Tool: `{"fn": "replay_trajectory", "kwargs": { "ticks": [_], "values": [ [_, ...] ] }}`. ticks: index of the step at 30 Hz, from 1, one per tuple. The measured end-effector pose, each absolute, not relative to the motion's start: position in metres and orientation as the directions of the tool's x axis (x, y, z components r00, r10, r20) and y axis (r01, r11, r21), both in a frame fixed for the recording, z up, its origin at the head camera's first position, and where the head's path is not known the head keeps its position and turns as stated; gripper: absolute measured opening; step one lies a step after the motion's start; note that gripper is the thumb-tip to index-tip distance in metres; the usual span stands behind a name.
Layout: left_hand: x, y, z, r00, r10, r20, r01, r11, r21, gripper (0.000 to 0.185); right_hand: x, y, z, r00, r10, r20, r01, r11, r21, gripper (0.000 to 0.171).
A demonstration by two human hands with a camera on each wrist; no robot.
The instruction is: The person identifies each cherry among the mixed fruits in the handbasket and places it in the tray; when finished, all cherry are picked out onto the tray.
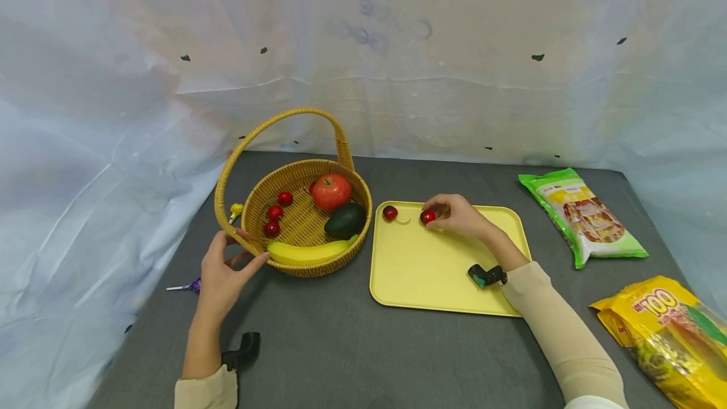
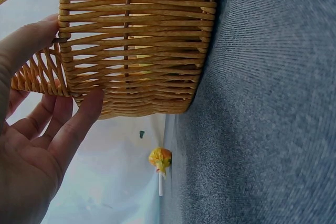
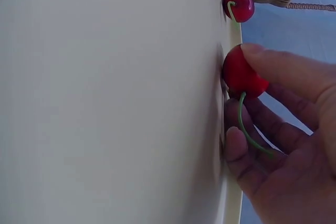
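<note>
At the left stands a wicker basket (image 1: 295, 272) with a tall arched handle, and my left hand (image 1: 223, 283) grips its rim where the handle joins. Inside it lie a red apple (image 1: 332, 192), a dark green avocado (image 1: 344, 221), a banana (image 1: 309, 254) and several cherries (image 1: 275, 213). My right hand (image 1: 464, 218) pinches a cherry (image 3: 244, 73) between thumb and fingers at the far part of a yellow tray (image 1: 431, 270). The green stem of that cherry hangs toward the palm in the right wrist view. Another stemmed cherry (image 1: 390, 213) rests in the tray's far left corner.
A green-and-white snack bag (image 1: 591, 216) lies at the back right, a yellow bag (image 1: 670, 339) at the front right. Left of the basket are a yellow-wrapped lollipop (image 1: 236, 209) and a purple-wrapped lollipop (image 1: 195, 285). Pale sheeting (image 1: 397, 106) hangs behind the dark table.
</note>
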State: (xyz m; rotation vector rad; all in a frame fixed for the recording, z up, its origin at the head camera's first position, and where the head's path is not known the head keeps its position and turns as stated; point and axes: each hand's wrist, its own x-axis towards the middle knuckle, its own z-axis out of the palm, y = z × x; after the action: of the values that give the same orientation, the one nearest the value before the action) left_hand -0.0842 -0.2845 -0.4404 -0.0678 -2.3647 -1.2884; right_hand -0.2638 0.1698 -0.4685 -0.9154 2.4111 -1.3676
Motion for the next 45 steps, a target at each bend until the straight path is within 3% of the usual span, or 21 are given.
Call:
{"fn": "replay_trajectory", "kwargs": {
  "ticks": [4, 8, 15, 18, 23, 28, 31, 39, 45],
  "values": [
    [-0.084, -0.284, -0.44, -0.902, -0.164, 0.4, 0.248, 0.56, 0.79, 0.054, -0.263, 0.168, -0.462, -0.797, -0.601, 0.066, -0.39, 0.427, -0.816, 0.034],
    [-0.083, -0.284, -0.438, -0.903, -0.172, 0.394, 0.24, 0.558, 0.794, 0.054, -0.267, 0.165, -0.449, -0.796, -0.596, 0.103, -0.431, 0.439, -0.789, 0.032],
    [-0.076, -0.27, -0.417, -0.904, -0.165, 0.394, 0.245, 0.555, 0.795, 0.049, -0.278, 0.125, -0.399, -0.728, -0.651, 0.216, -0.534, 0.341, -0.773, 0.03],
    [-0.073, -0.266, -0.411, -0.903, -0.162, 0.399, 0.249, 0.56, 0.791, 0.047, -0.279, 0.088, -0.377, -0.655, -0.723, 0.22, -0.545, 0.25, -0.8, 0.029],
    [-0.077, -0.273, -0.422, -0.898, -0.164, 0.408, 0.256, 0.56, 0.788, 0.05, -0.276, 0.013, -0.358, -0.475, -0.863, 0.172, -0.502, 0.105, -0.859, 0.033],
    [-0.084, -0.284, -0.44, -0.9, -0.157, 0.408, 0.265, 0.545, 0.795, 0.051, -0.273, -0.056, -0.359, -0.298, -0.954, 0.036, -0.535, 0.135, -0.834, 0.042],
    [-0.085, -0.286, -0.443, -0.897, -0.15, 0.416, 0.278, 0.54, 0.794, 0.052, -0.272, -0.087, -0.365, -0.234, -0.971, -0.058, -0.51, 0.173, -0.843, 0.045],
    [-0.084, -0.285, -0.444, -0.898, -0.154, 0.412, 0.272, 0.541, 0.795, 0.053, -0.273, -0.125, -0.383, -0.257, -0.951, -0.174, -0.359, 0.261, -0.896, 0.046],
    [-0.078, -0.273, -0.426, -0.895, -0.147, 0.421, 0.279, 0.551, 0.786, 0.053, -0.27, -0.134, -0.396, -0.214, -0.947, -0.241, -0.359, 0.306, -0.882, 0.051]
  ]
}}
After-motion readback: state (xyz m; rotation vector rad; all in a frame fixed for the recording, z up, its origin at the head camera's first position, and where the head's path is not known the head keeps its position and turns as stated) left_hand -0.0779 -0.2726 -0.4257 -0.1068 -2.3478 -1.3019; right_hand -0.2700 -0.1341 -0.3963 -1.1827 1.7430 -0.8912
